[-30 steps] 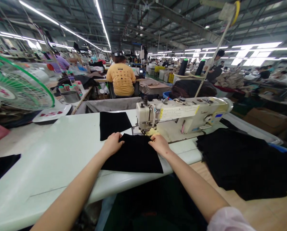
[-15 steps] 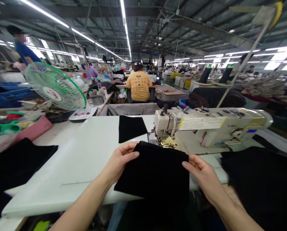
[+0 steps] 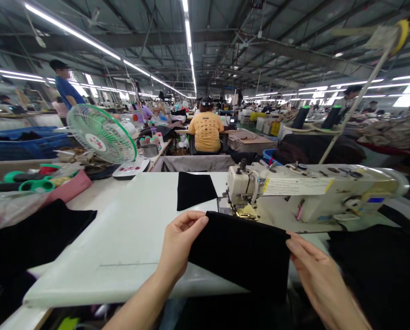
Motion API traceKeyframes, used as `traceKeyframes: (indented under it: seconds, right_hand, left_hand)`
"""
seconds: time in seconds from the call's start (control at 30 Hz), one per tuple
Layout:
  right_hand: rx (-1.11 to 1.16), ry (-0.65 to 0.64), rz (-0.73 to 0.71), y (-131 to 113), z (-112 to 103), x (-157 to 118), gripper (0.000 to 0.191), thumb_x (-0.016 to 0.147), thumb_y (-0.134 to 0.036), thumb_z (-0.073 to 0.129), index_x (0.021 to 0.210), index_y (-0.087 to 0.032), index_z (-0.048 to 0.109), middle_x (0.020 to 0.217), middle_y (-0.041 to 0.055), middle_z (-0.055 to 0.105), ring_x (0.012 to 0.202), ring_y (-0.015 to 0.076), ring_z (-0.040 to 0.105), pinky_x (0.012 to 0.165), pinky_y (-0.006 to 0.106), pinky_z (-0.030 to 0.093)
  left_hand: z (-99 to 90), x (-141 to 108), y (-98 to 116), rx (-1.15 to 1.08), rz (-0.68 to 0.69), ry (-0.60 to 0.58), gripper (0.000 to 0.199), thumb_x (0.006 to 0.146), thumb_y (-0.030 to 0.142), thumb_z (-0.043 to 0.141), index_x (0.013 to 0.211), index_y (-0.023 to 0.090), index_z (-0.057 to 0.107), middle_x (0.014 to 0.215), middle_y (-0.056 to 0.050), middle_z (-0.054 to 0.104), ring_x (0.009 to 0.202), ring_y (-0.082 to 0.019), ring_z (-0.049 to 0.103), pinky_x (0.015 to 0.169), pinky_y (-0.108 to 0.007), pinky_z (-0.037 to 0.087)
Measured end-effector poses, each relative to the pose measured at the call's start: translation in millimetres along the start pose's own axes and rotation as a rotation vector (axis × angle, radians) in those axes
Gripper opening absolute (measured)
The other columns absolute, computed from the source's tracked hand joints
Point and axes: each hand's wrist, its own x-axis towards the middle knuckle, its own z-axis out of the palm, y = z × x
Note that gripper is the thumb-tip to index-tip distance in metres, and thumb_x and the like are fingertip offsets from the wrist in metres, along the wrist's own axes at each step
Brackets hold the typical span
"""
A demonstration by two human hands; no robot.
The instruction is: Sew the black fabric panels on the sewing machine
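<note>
A black fabric piece [image 3: 242, 252] hangs between my two hands, just in front of the sewing machine [image 3: 246, 188]. My left hand [image 3: 182, 238] pinches its upper left corner between thumb and fingers. At the upper right corner, my right hand [image 3: 310, 256] grips the edge the same way. The top edge looks folded and slopes down to the right. Behind it, another black fabric panel [image 3: 195, 190] lies flat on the pale table [image 3: 132, 220], left of the needle area.
Black fabric lies at the left [image 3: 43, 233] and in a pile at the right [image 3: 377, 261]. A green-rimmed fan [image 3: 100, 137] stands back left, near a pink pouch [image 3: 69, 188]. Thread cones [image 3: 330, 118] stand behind the machine. A person in a yellow shirt [image 3: 207, 130] sits ahead.
The camera view has shifted, so the surroundings sit lower and further right. The fabric is pulled straighter along its top edge, and its right corner is lower. Both hands keep their hold.
</note>
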Motion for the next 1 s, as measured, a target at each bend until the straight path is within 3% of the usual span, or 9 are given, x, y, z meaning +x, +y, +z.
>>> traceKeyframes:
  seconds: [0.23,0.47,0.77,1.0]
  right_hand:
    - [0.051,0.031,0.016,-6.0,-0.2,-1.5,0.043,0.045,-0.039,0.097,0.080,-0.021,0.081,0.092,0.0025,0.078,0.089,0.0145,0.070,0.075,0.012,0.055]
    - [0.022,0.025,-0.029,-10.5,0.8,-3.7,0.040,0.046,-0.040,0.096,0.076,-0.020,0.079,0.091,0.0025,0.076,0.090,0.0145,0.067,0.082,0.016,0.053]
    - [0.008,-0.066,-0.159,-22.6,9.5,-10.0,0.026,0.062,-0.037,0.089,0.077,-0.020,0.076,0.078,0.0020,0.073,0.073,0.0149,0.063,0.073,0.027,0.051]
    - [0.067,-0.041,-0.152,-30.4,14.4,-12.0,0.031,0.056,-0.038,0.092,0.074,-0.019,0.074,0.073,-0.0013,0.069,0.072,0.0124,0.059,0.075,0.026,0.049]
  left_hand:
    - [5.6,0.4,-1.5,-0.008,0.059,0.005,0.024,0.065,0.034,0.085,0.076,0.016,0.072,0.079,-0.002,0.071,0.073,-0.013,0.061,0.073,-0.023,0.049]
    - [7.7,7.4,-6.5,0.014,0.145,0.027,0.022,0.067,0.031,0.083,0.070,0.017,0.067,0.083,-0.001,0.070,0.078,-0.012,0.063,0.076,-0.021,0.050]
    - [10.6,11.2,-3.5,-0.089,0.083,0.042,0.035,0.050,0.025,0.092,0.068,0.019,0.062,0.076,0.004,0.068,0.075,-0.008,0.060,0.074,-0.012,0.050]
    - [8.9,9.1,-2.1,-0.071,0.014,0.097,0.041,0.038,0.020,0.091,0.060,0.020,0.057,0.074,0.005,0.066,0.075,-0.008,0.060,0.071,-0.009,0.051]
